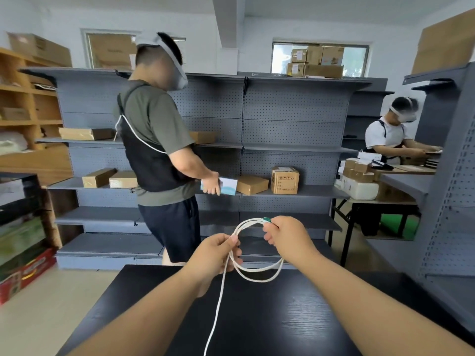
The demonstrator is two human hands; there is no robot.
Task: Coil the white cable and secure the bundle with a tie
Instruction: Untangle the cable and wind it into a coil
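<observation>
The loose tail of the white cable point(218, 304) hangs down at the bottom middle, over the black bench point(282, 330). In the middle of the frame the left hand point(213, 255) pinches the loops and the right hand point(290, 237) pinches the green tip point(266, 220). A weak pinch could let the loops spring open.
</observation>
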